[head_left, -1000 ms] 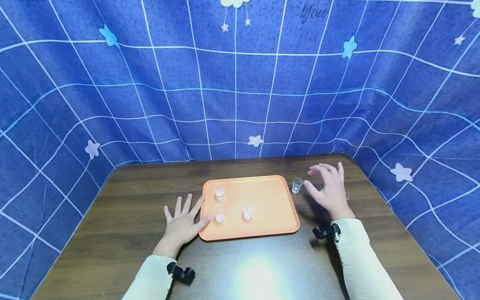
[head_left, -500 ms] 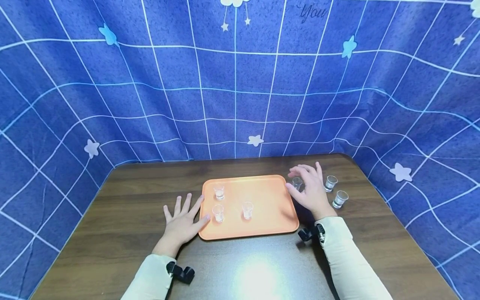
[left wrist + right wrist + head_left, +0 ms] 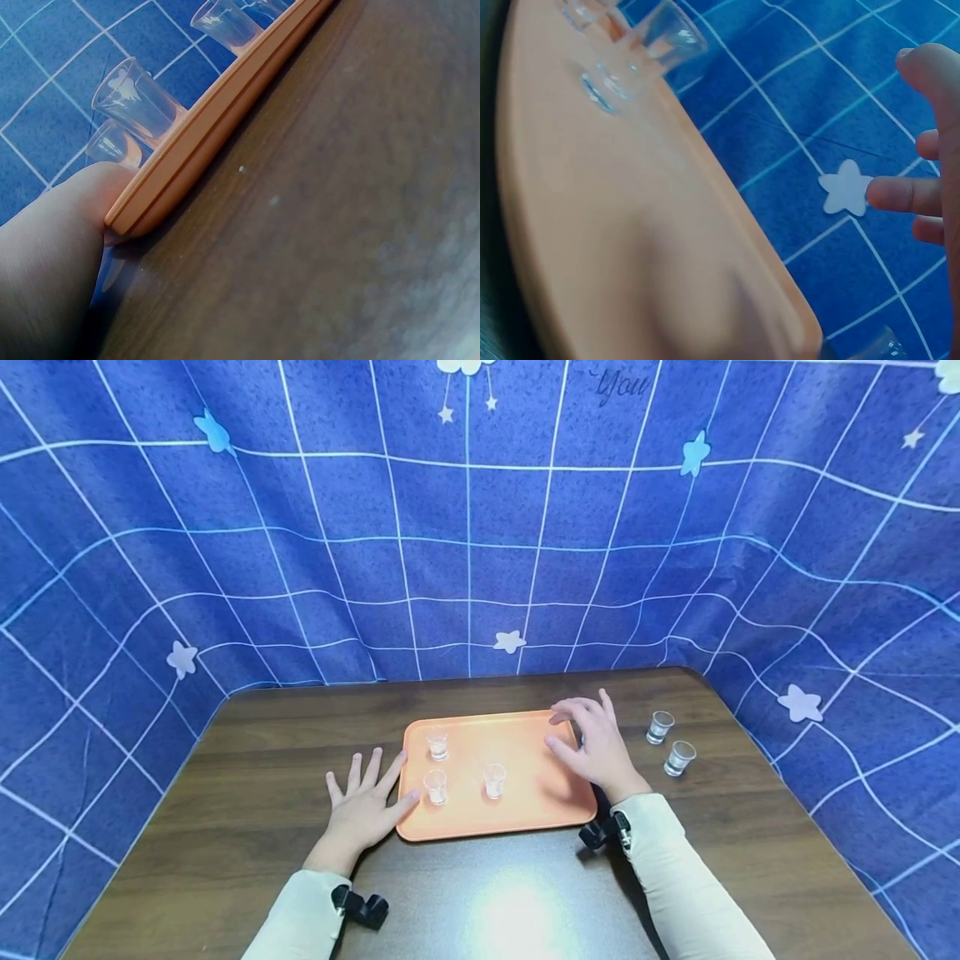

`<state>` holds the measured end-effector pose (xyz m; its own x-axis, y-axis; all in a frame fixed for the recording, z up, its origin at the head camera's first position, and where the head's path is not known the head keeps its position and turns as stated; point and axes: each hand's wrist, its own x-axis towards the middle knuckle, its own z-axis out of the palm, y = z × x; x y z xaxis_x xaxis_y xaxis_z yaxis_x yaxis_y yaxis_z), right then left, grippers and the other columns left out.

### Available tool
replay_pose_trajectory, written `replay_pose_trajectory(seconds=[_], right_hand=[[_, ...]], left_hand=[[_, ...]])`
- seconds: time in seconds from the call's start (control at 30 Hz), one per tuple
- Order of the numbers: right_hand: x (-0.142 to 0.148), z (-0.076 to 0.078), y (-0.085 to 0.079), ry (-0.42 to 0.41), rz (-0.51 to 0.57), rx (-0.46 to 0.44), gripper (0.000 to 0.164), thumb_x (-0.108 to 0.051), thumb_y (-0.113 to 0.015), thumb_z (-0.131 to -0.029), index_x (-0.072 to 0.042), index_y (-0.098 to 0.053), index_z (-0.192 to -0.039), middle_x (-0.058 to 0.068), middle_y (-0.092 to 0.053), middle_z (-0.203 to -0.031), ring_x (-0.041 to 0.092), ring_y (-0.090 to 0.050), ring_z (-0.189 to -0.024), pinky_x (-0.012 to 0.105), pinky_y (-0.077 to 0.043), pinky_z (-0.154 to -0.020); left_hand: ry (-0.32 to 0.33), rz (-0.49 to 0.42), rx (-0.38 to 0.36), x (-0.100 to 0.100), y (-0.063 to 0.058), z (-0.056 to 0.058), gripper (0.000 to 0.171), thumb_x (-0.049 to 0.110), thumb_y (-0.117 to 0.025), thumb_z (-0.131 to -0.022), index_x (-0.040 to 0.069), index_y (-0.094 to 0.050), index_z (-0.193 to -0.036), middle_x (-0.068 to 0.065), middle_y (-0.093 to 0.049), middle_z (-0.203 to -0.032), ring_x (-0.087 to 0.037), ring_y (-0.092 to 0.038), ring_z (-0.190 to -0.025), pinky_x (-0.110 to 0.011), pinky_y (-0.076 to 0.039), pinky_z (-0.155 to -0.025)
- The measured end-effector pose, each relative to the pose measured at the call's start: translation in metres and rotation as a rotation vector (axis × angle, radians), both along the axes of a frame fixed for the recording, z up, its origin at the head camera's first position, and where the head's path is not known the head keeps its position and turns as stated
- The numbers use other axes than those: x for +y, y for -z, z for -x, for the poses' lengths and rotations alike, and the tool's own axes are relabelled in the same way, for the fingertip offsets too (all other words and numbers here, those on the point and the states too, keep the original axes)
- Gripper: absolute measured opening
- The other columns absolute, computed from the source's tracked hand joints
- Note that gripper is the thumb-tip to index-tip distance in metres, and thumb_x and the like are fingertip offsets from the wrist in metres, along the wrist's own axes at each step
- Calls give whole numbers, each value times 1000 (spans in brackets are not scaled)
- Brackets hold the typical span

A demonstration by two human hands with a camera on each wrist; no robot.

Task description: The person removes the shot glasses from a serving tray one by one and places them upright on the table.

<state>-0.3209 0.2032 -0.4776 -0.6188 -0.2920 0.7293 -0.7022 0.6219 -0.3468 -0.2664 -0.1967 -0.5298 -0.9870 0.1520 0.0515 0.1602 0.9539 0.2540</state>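
Observation:
My left hand (image 3: 362,817) lies with fingers spread on the table, its thumb and index finger touching the left rim of the orange tray (image 3: 536,760). Three small clear shot glasses stand on the tray: a back-left shot glass (image 3: 437,745), a front-left shot glass (image 3: 436,788) and a middle shot glass (image 3: 494,782). Above the tray's right end hovers my right hand (image 3: 596,752), fingers bent and apart, holding nothing. In the right wrist view another shot glass (image 3: 881,346) shows just past the tray's edge; the head view hides it behind the hand.
Two more shot glasses, a rear one (image 3: 660,727) and a nearer one (image 3: 679,758), stand on the wooden table (image 3: 255,760) right of the tray. A blue curtain (image 3: 465,568) with white lines and stars surrounds the table's back and sides.
My right hand has moved left, from beside the shot glass right of the tray to above the tray's right end. The two glasses at far right have come into sight. My left hand stays put.

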Motion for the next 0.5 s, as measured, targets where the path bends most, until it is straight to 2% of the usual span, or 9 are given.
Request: replay_pose_trajectory(seconds=[0.23,0.5], right_hand=[[-16,-3,7,-62,-41,-35,42,-33,-76,-83,-10,-66,-117,-2,-73,-98,24,-59,-116,60,-6,-121],[-34,-10,15,-114,-98,-81,42,-40,-75,-84,-16,-65,-117,-5,-74,-97,20,-59,-116,61,-7,-120]], left_hand=[[-1,-6,3,0,-1,0,86,83,-31,-91,36,-20,-162,-15,-15,-168,-47,-1,-153,-77,11,-108],[-2,1,0,0,1,0,86,84,-30,-91,37,-20,-162,-15,-15,-168,-47,-1,-153,-77,11,-108]])
